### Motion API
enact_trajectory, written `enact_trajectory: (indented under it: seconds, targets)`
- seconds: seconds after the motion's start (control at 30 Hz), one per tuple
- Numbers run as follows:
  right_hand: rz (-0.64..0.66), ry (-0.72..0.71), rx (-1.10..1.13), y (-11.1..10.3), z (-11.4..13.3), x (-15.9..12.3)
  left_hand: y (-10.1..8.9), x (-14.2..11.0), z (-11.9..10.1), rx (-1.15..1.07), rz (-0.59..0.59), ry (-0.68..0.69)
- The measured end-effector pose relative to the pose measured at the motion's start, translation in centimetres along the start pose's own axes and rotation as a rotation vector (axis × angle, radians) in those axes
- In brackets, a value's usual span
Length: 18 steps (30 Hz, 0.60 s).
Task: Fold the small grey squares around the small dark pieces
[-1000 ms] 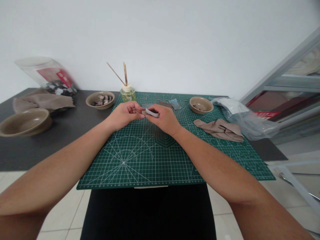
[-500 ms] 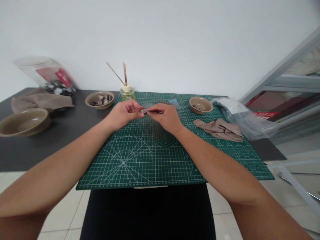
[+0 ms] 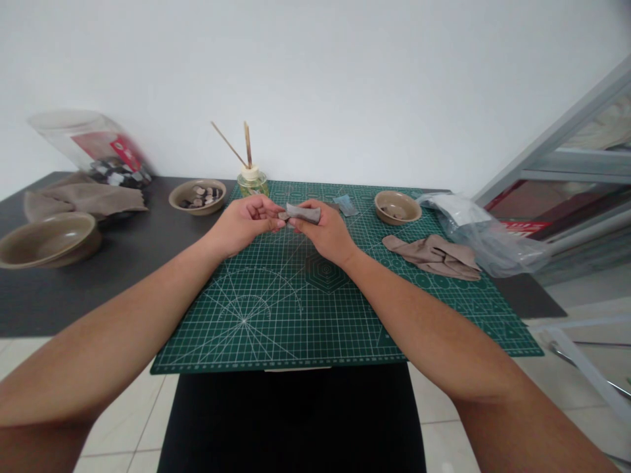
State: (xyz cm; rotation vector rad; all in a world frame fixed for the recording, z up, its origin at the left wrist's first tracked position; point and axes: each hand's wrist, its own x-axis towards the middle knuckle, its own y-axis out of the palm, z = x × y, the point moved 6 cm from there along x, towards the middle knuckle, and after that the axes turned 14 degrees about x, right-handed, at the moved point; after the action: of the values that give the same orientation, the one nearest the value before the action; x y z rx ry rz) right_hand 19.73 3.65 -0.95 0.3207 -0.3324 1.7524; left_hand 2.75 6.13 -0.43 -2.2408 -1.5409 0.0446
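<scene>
Green mat on the table, likely shielding it — left hand pinches a small piece, right hand clamps a grey strip — close together, probably for control.

Soft, even light covers the pale wall, while the clear jar looks blurred and stretched.

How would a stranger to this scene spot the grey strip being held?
Find the green gridded mat. Above it, the right hand holds the strip. Unlike the small piece pinched in the left hand, it is longer, grey and curved.
</scene>
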Motion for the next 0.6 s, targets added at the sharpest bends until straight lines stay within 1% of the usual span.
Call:
enact_trajectory:
  seconds: [0.13,0.23,0.43,0.6]
  targets:
    - [0.033,-0.071,-0.105,0.22,0.94,-0.10,0.12,-0.03,0.03,-0.008,0.006,-0.013]
    - [0.037,-0.080,-0.137,0.35,1.11,-0.15,0.19,-0.08,0.10,-0.018,0.003,-0.024]
    - [0.057,-0.082,-0.107,0.54,0.98,-0.24,0.22,-0.08,0.40,-0.019,0.018,-0.042]
    - [0.043,-0.097,-0.103,0.48,1.16,-0.28,0.14,-0.09,0.40,-0.059,0.016,-0.056]
